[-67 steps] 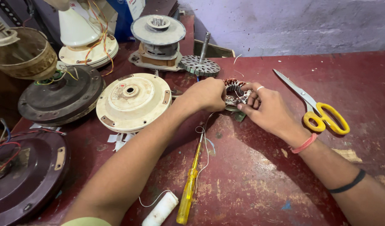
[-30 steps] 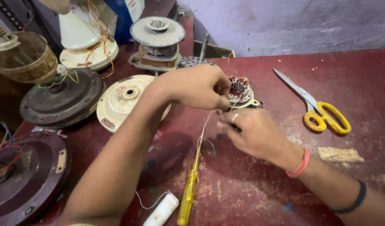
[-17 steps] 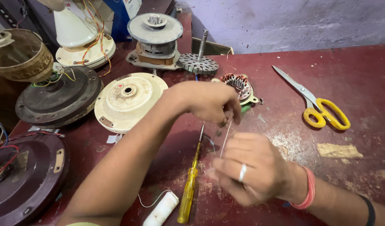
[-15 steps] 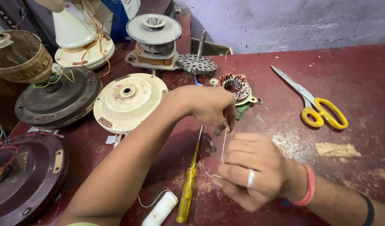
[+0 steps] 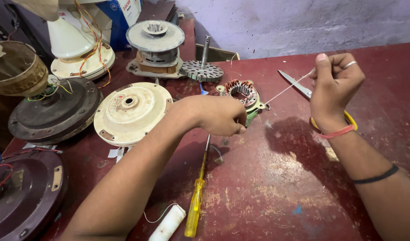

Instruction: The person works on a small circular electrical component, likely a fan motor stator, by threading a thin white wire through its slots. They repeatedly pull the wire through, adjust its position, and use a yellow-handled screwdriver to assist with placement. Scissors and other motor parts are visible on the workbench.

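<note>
The thread is now drawn taut, up and away from the stator, pinched in the right hand; the left hand is clamped beside the stator.

A repair workshop for fans. A worn red bench is crowded at upper left with opened fan motors, a cream cover and a rotor. A stator sits at centre, a screwdriver at bottom, bare plaster wall behind.
</note>
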